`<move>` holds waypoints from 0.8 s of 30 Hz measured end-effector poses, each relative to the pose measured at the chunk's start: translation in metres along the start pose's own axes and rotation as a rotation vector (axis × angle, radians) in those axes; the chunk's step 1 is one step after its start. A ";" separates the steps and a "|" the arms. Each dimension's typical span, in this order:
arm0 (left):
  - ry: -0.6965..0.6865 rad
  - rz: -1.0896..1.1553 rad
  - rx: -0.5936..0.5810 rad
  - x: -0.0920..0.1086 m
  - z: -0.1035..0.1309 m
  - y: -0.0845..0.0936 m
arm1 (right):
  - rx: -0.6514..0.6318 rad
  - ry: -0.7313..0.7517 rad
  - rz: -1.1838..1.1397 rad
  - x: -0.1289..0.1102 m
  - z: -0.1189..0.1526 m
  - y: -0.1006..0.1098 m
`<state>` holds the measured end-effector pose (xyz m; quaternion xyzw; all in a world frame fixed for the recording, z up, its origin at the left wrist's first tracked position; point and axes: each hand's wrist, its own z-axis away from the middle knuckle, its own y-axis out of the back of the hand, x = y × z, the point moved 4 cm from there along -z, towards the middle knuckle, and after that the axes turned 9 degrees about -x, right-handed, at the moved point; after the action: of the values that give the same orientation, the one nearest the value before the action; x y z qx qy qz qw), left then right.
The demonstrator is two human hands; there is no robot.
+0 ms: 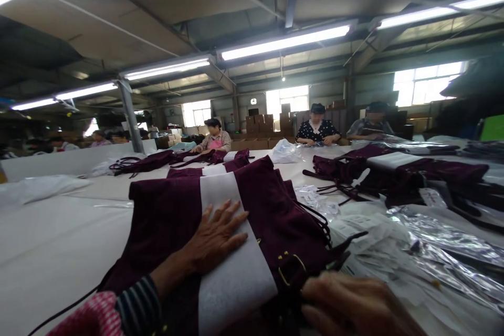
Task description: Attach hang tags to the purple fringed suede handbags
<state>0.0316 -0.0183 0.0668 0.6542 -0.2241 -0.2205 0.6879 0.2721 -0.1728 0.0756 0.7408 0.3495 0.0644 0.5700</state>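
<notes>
Working at a white table, over a dark purple garment laid out atop it at near middle. Onto the white band crossing that garment, resting the left hand flat and open, fingers spread. At near right, with the right hand curled (too blurred to tell whether gripping anything) just beside a gold-coloured buckle.

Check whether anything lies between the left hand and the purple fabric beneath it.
Yes: the white strip does. The left hand is spread mostly over that strip, which runs across the purple fabric. Nothing else shows between them.
</notes>
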 end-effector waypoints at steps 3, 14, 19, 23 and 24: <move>-0.018 -0.001 0.020 -0.004 0.001 -0.003 | 0.176 0.079 0.078 0.000 -0.033 0.027; -0.026 0.066 -0.019 -0.009 0.000 -0.006 | 0.059 0.095 0.201 0.045 -0.038 -0.066; -0.003 0.191 -0.004 -0.006 -0.002 0.005 | 0.068 0.137 0.240 0.053 -0.041 -0.072; -0.012 0.527 0.144 -0.004 0.022 0.034 | 0.113 0.156 0.267 0.058 -0.040 -0.078; 0.002 0.577 0.215 -0.005 0.037 0.042 | 0.119 0.155 0.261 0.059 -0.040 -0.079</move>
<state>0.0066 -0.0429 0.1103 0.6326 -0.4221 0.0096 0.6493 0.2615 -0.0971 0.0007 0.8052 0.2965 0.1739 0.4833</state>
